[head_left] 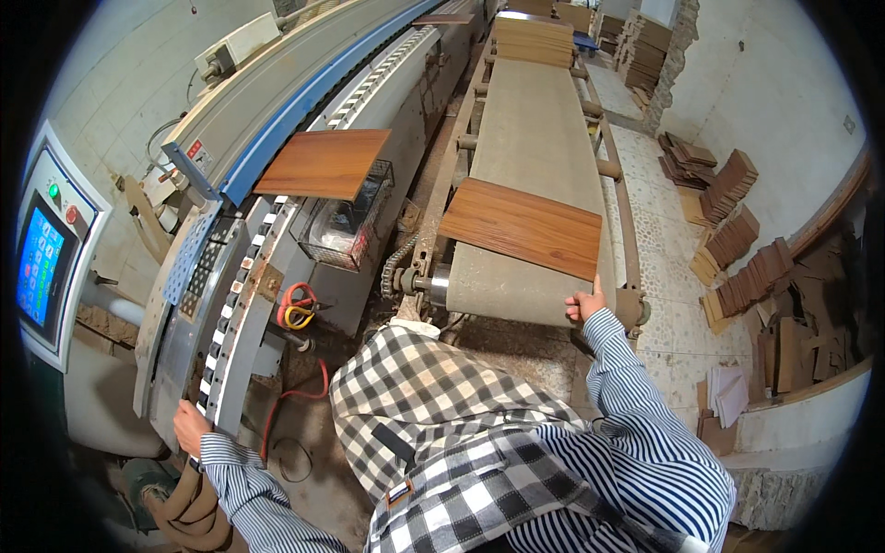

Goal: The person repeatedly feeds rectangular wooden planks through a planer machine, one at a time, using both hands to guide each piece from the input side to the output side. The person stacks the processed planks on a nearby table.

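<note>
A reddish-brown wood-grain board [525,226] lies slantwise across the near end of a conveyor belt [535,120]. At the board's near right corner is my right hand [587,302], one finger stretched up to its edge, the others loosely bent and apart. A second wood-grain board [324,163] sticks out sideways from the long machine [304,78] on the left, under its blue strip. My left hand [191,427] is down at the near end of that machine's roller rail [226,336], its fingers curled on the end; their tips are hidden.
A control panel [46,244] with a lit screen stands at far left. Below the machine hang a wire basket [346,226] and red and yellow hoses [297,309]. Stacked boards [533,39] sit at the belt's far end. More board stacks [728,189] line the right wall.
</note>
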Motion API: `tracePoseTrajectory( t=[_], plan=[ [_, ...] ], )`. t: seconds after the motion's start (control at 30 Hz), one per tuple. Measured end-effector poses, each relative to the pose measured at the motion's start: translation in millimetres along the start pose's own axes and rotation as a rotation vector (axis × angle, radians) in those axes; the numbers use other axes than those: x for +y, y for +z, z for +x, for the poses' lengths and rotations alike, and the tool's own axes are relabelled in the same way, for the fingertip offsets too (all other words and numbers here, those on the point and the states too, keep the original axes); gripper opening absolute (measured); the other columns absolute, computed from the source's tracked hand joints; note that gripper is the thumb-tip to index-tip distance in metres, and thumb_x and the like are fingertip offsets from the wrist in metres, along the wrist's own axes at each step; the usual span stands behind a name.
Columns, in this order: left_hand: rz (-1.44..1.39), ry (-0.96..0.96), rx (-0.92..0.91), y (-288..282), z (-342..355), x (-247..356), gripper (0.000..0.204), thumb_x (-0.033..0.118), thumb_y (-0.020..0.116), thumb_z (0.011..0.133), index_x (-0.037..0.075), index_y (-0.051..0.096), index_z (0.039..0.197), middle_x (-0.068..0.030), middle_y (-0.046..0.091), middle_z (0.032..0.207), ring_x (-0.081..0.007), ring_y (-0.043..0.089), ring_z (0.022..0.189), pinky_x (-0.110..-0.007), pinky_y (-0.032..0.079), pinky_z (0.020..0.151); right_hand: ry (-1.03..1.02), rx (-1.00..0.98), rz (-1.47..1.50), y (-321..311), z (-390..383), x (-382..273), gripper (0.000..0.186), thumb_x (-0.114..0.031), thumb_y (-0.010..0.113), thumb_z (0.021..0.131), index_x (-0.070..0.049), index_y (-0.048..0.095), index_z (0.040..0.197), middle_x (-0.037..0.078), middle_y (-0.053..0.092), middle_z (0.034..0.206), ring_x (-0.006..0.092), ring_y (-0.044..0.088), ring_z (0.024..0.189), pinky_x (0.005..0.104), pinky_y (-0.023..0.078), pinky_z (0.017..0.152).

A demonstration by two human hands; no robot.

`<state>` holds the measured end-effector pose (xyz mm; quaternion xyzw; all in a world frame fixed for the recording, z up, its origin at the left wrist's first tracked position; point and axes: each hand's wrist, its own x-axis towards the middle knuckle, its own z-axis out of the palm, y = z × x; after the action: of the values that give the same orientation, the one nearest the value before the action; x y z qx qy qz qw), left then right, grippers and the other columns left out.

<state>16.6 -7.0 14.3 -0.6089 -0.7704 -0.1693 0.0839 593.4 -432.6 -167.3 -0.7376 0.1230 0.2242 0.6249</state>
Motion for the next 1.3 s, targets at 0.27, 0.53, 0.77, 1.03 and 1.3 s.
tracePoseTrajectory(
  t=[0.27,0.53,0.77,1.03,1.3],
  plan=[
    [-0.016,-0.019,0.000,3,-1,-4,0.051,0.041,0.031,0.088,0.002,0.064,0.094,-0.0248,0.061,0.091,-0.0437,0.056,0.084,-0.051,0.042,0.076,0.083,-0.151,0.170,33,-47,27,0.050,-0.022,0.051,0.088,-0.002,0.033,0.130,0.015,0.065,0.087,0.0199,0.061,0.060,0.0297,0.050,0.050],
    [-0.001,-0.032,0.037,1,-2,-1,0.049,0.041,0.033,0.088,0.004,0.064,0.094,-0.0232,0.061,0.088,-0.0425,0.057,0.081,-0.050,0.044,0.073,0.187,-0.028,0.299,57,-28,33,0.039,-0.035,0.055,0.086,-0.005,0.045,0.109,0.017,0.063,0.095,0.0254,0.063,0.076,0.0390,0.052,0.063],
    [-0.031,-0.026,0.050,7,1,-9,0.047,0.038,0.034,0.088,0.003,0.066,0.091,-0.0231,0.062,0.086,-0.0407,0.058,0.080,-0.050,0.044,0.073,0.348,-0.381,0.563,12,-96,52,0.038,-0.026,0.059,0.083,-0.008,0.045,0.113,0.013,0.064,0.093,0.0273,0.063,0.080,0.0410,0.053,0.070],
    [-0.034,-0.060,0.114,12,3,-13,0.049,0.036,0.034,0.087,0.001,0.067,0.078,-0.0212,0.062,0.079,-0.0400,0.060,0.075,-0.049,0.047,0.070,0.204,-0.610,0.632,38,-78,47,0.028,-0.011,0.063,0.077,-0.008,0.055,0.103,0.006,0.063,0.092,0.0226,0.061,0.079,0.0374,0.052,0.069],
    [-0.046,-0.059,0.192,5,-3,-7,0.043,0.033,0.041,0.084,0.002,0.068,0.070,-0.0201,0.062,0.069,-0.0361,0.062,0.065,-0.045,0.048,0.065,-0.102,-0.907,0.359,83,-158,-31,0.055,-0.009,0.061,0.070,0.002,0.041,0.120,0.016,0.058,0.101,0.0279,0.061,0.081,0.0350,0.055,0.058]
  ],
)
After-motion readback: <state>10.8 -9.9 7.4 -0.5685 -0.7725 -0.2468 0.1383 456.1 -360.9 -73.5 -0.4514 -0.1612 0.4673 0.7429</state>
